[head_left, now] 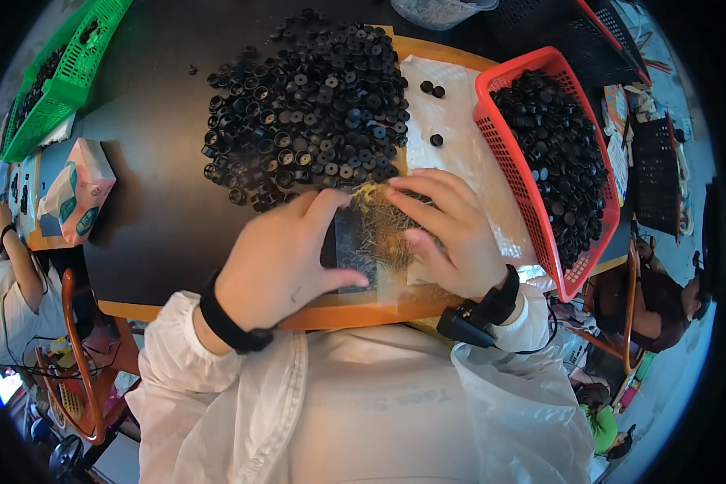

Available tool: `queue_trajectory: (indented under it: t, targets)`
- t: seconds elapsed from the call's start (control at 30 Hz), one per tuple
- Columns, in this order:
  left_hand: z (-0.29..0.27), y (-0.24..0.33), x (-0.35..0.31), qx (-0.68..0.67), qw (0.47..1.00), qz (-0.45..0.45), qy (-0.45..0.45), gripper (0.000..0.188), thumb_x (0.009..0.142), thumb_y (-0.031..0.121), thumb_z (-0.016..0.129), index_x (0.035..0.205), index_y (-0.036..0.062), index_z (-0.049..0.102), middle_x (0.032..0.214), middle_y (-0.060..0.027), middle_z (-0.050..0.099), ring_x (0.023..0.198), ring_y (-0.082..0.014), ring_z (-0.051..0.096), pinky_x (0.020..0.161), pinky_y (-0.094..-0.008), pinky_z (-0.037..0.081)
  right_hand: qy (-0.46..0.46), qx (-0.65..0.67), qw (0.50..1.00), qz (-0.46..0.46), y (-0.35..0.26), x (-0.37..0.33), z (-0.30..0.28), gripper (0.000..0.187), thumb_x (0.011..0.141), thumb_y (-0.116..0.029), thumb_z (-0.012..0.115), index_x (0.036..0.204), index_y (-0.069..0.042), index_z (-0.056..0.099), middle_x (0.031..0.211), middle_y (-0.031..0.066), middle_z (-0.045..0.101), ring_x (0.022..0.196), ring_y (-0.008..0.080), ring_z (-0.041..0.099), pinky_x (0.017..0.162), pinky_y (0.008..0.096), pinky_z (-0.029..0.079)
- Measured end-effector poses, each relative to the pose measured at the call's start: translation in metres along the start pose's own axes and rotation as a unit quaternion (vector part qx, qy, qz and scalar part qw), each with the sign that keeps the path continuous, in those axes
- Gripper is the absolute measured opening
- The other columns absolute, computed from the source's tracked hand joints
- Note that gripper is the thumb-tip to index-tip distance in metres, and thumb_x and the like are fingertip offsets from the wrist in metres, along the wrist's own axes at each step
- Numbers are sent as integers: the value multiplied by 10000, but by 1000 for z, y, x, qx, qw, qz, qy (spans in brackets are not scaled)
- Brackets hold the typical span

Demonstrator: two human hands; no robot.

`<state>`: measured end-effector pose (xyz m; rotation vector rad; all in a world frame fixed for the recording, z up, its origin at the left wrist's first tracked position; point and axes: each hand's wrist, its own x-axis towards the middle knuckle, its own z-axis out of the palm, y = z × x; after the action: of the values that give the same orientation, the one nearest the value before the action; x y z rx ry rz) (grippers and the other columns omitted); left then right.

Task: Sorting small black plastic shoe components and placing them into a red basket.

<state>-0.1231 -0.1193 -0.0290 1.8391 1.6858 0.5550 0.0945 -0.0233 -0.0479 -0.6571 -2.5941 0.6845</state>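
Note:
A pile of small thin metal pins or screws (389,234) lies near the table's front edge, partly on a clear plastic sheet (353,242). At its far side is a little clump of yellowish bits (369,192), too small to make out. My left hand (278,260) is left of the pile, thumb and index finger wide apart, the index fingertip close to the yellow clump. Over the pile's right side my right hand (452,230) has its fingers stretched out, fingertips at the clump and thumb apart. Just beyond both hands spreads a large heap of round black plastic caps (315,105).
A red basket (500,137) full of black parts stands at the right, beside a white sheet (460,105) with a few loose caps (436,140). At the left are a tissue pack (89,189) and a green basket (73,85). Other people sit on both sides.

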Motion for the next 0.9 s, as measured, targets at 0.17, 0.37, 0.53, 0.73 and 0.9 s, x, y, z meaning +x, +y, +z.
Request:
queue_trajectory:
  t: [0.17, 0.37, 0.53, 0.73, 0.9]
  targets:
    - [28, 15, -8, -13, 997, -67, 21, 761, 577, 324, 881, 1149, 47, 462, 959, -169, 591, 832, -353, 615, 720, -394, 493, -39, 136, 989, 32, 12, -3, 3, 363, 933, -126, 514, 1266, 12, 554, 1306, 174, 539, 1258, 358, 455, 1061, 425, 360]
    - [41, 25, 8, -8, 999, -43, 23, 643, 606, 271, 867, 1042, 55, 447, 974, -162, 595, 846, -374, 616, 693, -393, 498, -43, 283, 957, 46, 22, -10, -6, 459, 972, -200, 449, 1366, 35, 443, 1409, 196, 456, 1377, 349, 341, 1138, 412, 242]
    - [41, 19, 23, -25, 999, -10, 23, 531, 657, 237, 842, 985, 83, 454, 840, -112, 545, 676, -284, 564, 624, -334, 486, 22, 194, 974, 118, 11, -36, -19, 613, 931, -255, 504, 1431, 50, 319, 1482, 219, 343, 1409, 365, 271, 1151, 420, 200]
    - [31, 12, 22, -147, 989, 21, -23, 376, 740, 153, 772, 922, 59, 456, 857, -107, 533, 693, -301, 573, 613, -364, 471, 17, 16, 985, 172, 10, -52, 3, 785, 871, -322, 591, 1438, 91, 238, 1499, 268, 254, 1401, 433, 227, 1153, 472, 185]
    - [6, 4, 11, -138, 990, 30, 8, 329, 714, 106, 813, 843, 41, 517, 795, -42, 496, 644, -133, 505, 580, -259, 457, -26, 39, 993, 110, 1, -28, 13, 842, 863, -389, 614, 1438, 94, 230, 1498, 266, 259, 1393, 436, 236, 1148, 482, 194]
